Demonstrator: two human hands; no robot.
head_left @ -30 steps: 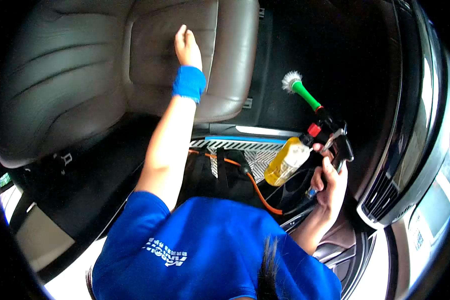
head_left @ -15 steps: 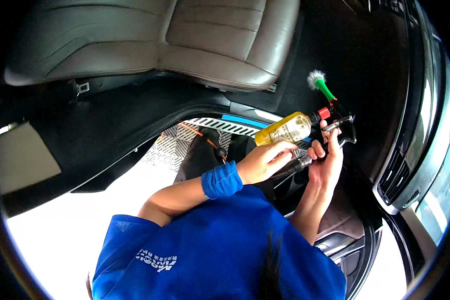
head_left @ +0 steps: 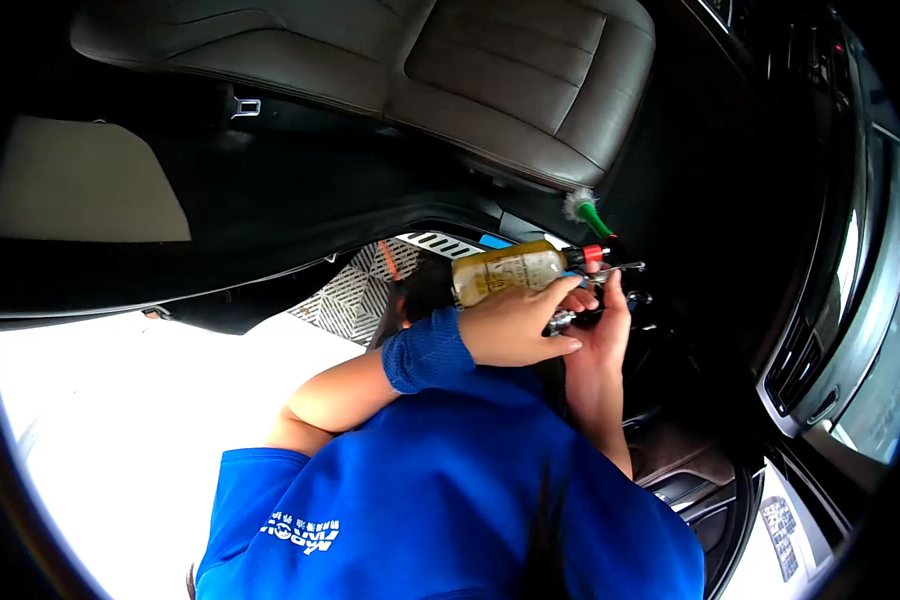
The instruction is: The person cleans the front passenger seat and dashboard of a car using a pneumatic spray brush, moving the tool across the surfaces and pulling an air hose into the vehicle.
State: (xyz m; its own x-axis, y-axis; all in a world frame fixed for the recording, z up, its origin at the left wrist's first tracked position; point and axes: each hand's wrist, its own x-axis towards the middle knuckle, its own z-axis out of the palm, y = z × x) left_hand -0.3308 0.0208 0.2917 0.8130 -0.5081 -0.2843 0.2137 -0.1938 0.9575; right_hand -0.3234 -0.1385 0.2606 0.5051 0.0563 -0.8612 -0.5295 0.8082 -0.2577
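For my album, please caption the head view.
Right hand gripping a brush-tipped spray gun with its yellow bottle, left hand close by, near a brown car seat.

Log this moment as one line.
right hand: holding spray gun | left hand: close by yellow bottle | brush head: near brown seat, contact unclear

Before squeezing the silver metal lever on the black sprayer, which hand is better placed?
Probably the right hand: its fingers curl around the sprayer, close by the lever. The left hand is by the clear bottle of yellow liquid, farther from the lever.
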